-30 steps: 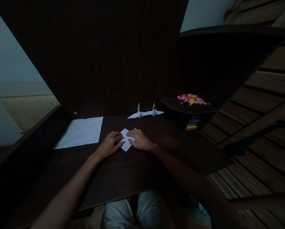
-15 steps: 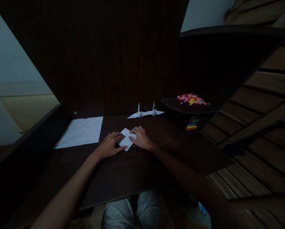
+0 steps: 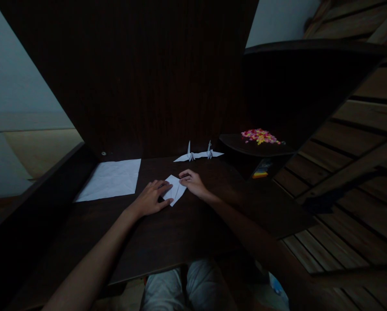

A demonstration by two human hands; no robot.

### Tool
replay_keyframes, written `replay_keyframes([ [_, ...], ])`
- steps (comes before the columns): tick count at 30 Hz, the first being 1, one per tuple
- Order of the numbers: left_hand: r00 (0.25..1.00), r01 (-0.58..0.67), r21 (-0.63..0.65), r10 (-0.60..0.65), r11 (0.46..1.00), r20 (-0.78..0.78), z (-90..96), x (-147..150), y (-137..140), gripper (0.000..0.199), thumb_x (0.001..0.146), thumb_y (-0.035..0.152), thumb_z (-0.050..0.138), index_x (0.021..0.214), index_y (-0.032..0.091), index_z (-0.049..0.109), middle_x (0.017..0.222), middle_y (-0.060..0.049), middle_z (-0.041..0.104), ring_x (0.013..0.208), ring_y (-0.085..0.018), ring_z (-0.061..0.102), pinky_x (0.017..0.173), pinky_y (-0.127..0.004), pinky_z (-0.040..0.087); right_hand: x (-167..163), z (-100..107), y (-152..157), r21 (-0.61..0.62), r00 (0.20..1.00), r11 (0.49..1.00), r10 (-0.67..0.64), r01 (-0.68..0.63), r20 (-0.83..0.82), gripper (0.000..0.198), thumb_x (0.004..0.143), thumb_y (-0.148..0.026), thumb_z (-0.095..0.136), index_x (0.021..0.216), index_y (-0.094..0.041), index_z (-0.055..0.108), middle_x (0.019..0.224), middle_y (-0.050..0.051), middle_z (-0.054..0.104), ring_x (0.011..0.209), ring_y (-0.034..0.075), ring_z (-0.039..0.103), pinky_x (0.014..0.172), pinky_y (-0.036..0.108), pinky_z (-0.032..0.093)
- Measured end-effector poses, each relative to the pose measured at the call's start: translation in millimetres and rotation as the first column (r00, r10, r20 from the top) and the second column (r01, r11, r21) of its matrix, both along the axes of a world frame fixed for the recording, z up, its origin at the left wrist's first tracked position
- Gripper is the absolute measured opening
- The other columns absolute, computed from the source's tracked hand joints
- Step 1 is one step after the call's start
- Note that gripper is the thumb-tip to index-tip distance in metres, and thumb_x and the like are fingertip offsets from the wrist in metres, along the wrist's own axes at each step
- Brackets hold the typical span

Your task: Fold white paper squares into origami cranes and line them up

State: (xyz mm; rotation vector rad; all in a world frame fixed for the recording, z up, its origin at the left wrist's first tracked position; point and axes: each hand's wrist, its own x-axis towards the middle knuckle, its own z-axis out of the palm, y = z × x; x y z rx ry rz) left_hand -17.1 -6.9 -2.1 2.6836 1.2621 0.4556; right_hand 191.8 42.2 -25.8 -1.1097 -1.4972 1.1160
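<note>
A small folded white paper (image 3: 173,186) lies on the dark desk in front of me, roughly diamond-shaped, with a crease line down its right part. My left hand (image 3: 152,196) rests on its left side, thumb and fingers apart, holding it down against the desk. At its upper right edge, my right hand (image 3: 193,183) pinches a flap of the paper between thumb and fingers. Behind the hands, near the back panel, two white origami cranes (image 3: 190,156) (image 3: 209,153) stand side by side with wings touching.
A flat, creased white sheet (image 3: 111,179) lies at the left of the desk (image 3: 167,242). Small pink, red and yellow pieces (image 3: 261,136) are heaped on a curved shelf (image 3: 238,144) at the right. Below it stands a small box with a yellow-orange band (image 3: 260,174). A side board (image 3: 34,190) borders the left.
My right hand has shifted slightly right and its fingers have drawn together on the paper's edge. A flap at the paper's right now stands out wider. My left hand stays almost in place.
</note>
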Motion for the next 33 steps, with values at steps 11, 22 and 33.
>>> replay_keyframes([
  [11,0.994,-0.028,-0.088,0.037,0.996,0.107,-0.3,2.0,-1.6,0.056,0.089,0.051,0.049,0.132,0.016,0.051,0.133,-0.014,0.052,0.123,-0.029,0.046,0.105,-0.048,0.034,-4.6,9.7,-11.2,-0.103,0.928,0.99,0.048,-0.092,-0.369,0.015,0.071,-0.031,0.065,0.081,-0.021,0.067,0.088,0.003,0.066,0.091,0.02,0.059,0.078,0.034,0.049],
  [22,0.897,-0.021,-0.331,0.164,0.944,0.41,5.9,10.1,-6.0,0.078,0.076,0.051,0.065,0.142,0.019,0.037,0.142,-0.012,0.047,0.127,-0.029,0.047,0.108,-0.043,0.034,-6.3,20.4,-27.4,0.098,0.797,0.942,0.326,-0.322,-0.509,0.02,0.079,-0.035,0.061,0.092,-0.022,0.067,0.116,0.005,0.06,0.117,0.024,0.051,0.099,0.045,0.044],
  [33,0.706,0.044,-0.434,0.279,0.9,0.65,1.7,11.8,1.7,0.064,0.068,0.024,0.06,0.13,0.013,0.048,0.127,-0.011,0.059,0.118,-0.029,0.054,0.105,-0.048,0.036,-4.0,21.3,-31.3,0.239,0.925,0.922,0.347,-0.306,-0.157,0.023,0.082,-0.034,0.057,0.101,-0.023,0.066,0.124,0.006,0.058,0.123,0.023,0.049,0.102,0.04,0.041],
])
